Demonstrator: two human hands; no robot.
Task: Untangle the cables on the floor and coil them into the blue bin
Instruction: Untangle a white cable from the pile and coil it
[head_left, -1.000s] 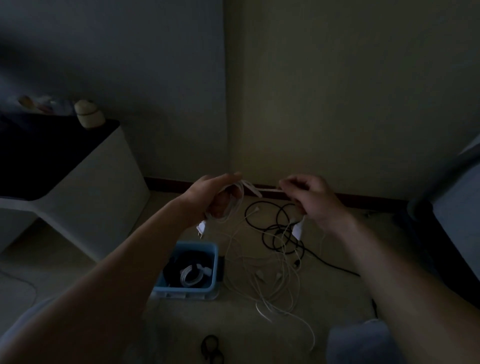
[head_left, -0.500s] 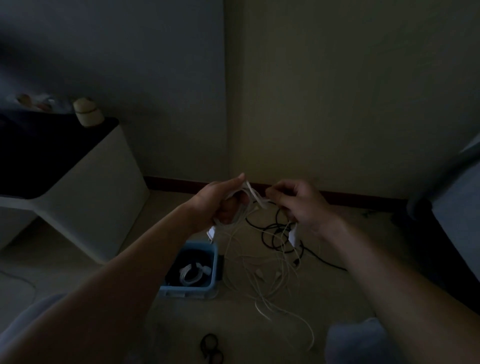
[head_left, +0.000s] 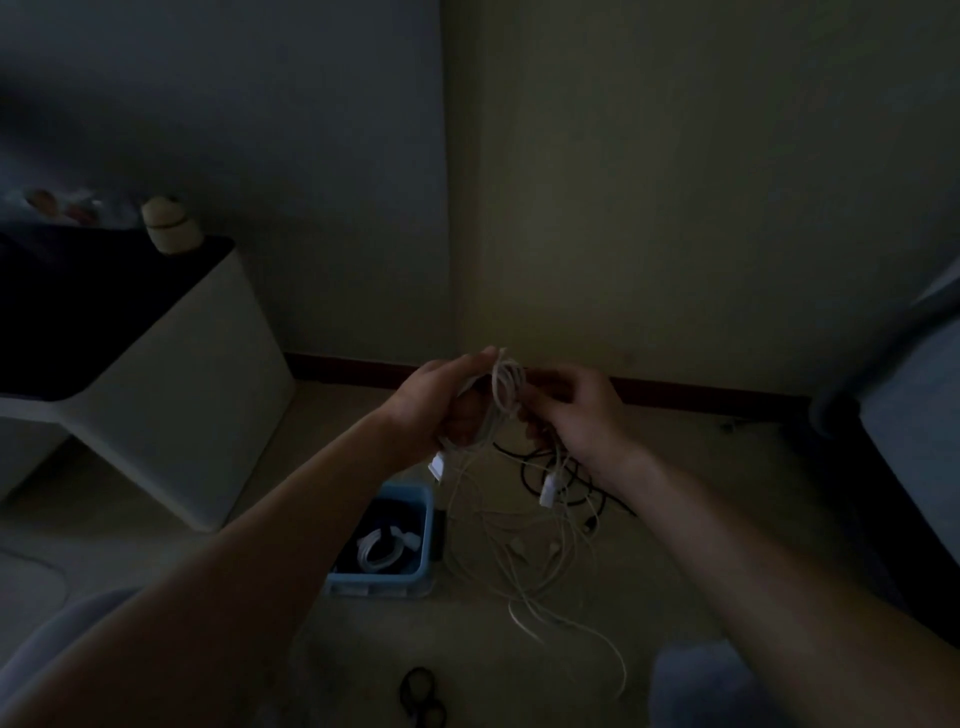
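Holding white cable coil (head_left: 504, 389) mid-air, above tangled cables (head_left: 530, 566) on floor.
Gripping coil with left hand (head_left: 441, 400), pinching its strand with right hand (head_left: 576, 410); noted tangle just right of blue bin (head_left: 374, 584).

**Bin open from above; cables crowd its right side**

The blue bin (head_left: 379, 584) stands open-topped on the floor. A coiled white cable (head_left: 382, 553) lies in it, beside dark free space. The left forearm (head_left: 311, 519) crosses above the bin's near-left corner. White cables (head_left: 524, 566) sprawl just right of the bin, and strands hang down to them from the left hand (head_left: 441, 400) and right hand (head_left: 576, 410). A black cable (head_left: 524, 473) loops behind them, toward the wall. A white cabinet (head_left: 171, 415) stands well to the left, with bare floor between it and the bin.
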